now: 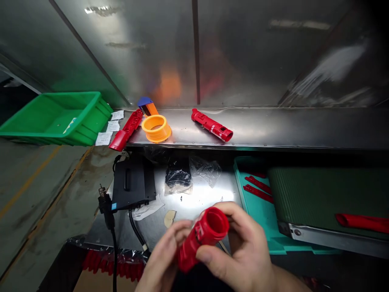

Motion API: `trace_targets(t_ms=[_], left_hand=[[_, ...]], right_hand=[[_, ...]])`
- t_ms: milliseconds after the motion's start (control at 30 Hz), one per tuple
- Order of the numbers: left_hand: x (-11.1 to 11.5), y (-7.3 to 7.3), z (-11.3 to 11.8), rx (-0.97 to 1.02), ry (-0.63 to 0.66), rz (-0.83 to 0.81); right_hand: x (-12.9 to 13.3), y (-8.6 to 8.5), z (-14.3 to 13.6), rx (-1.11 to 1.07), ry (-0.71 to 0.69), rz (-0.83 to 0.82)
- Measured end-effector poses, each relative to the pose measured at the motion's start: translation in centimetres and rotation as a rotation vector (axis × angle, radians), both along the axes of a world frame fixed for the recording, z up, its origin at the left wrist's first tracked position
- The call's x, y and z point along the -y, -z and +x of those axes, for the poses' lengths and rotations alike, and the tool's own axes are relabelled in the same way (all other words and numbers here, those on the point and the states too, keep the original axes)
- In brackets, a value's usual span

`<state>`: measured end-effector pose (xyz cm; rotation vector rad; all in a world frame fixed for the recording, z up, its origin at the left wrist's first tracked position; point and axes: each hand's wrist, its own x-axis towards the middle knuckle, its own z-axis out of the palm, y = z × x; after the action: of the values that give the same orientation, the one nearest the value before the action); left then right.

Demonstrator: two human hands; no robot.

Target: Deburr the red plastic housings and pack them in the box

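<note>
Along the steel shelf (288, 125) with its dull metal back wall, a green bin (91, 123) stands at the far left, then paper slips (113, 126), a long red part (129, 127) and an orange ring (158, 134), with a black box (131, 182) on the workbench below them. At centre, above the near part of the bench, the left hand (164, 253) curls its fingers against the left side of a red tube (194, 245), its open end tipped upward, while the right hand (247, 247) pinches it between thumb and fingers. Further right, a teal tray (253, 209) with thin red strips (258, 193) reaches under a dark green conveyor belt (306, 194).
</note>
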<state>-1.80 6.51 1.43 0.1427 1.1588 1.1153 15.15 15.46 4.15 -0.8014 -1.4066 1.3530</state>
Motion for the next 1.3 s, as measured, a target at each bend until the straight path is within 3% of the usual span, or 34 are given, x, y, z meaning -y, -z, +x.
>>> trace_targets(t_ms=[67, 133, 333, 500, 567, 733, 967, 1100, 1300], left_hand=[[-0.9, -0.3, 0.2, -0.086, -0.090, -0.011], [-1.2, -0.7, 0.3, -0.068, -0.091, 0.020], [0.7, -1.5, 1.4, 0.001, -0.049, 0.129], [1.6, -2.0, 2.1, 0.214, -0.087, 0.120], [1.8, -2.4, 2.4, 0.248, -0.126, 0.116], [2.3, -3.5, 2.8, 0.256, -0.216, 0.088], [3.5, -3.6, 3.0, 0.313, -0.179, 0.177], [4.0, -3.8, 3.0, 0.239, -0.223, 0.184], [4.6, -3.9, 2.8, 0.296, -0.204, 0.198]], right_hand=[[0.7, 0.7, 0.5, 0.032, 0.119, 0.239], [1.6, 1.6, 1.0, 0.085, 0.171, 0.445], [3.7, 2.1, 1.6, 0.137, 0.164, 0.383], [4.5, 1.0, 1.3, 0.337, -0.117, 0.908], [5.3, 0.8, 1.3, 0.475, -0.212, 1.043], [7.7, 0.8, 2.3, 0.569, -0.222, 0.995], [9.1, 1.1, 2.5, 0.462, -0.121, 0.856], [9.1, 1.2, 2.0, 0.476, -0.194, 0.912], [9.0, 0.9, 1.5, 0.421, -0.174, 0.961]])
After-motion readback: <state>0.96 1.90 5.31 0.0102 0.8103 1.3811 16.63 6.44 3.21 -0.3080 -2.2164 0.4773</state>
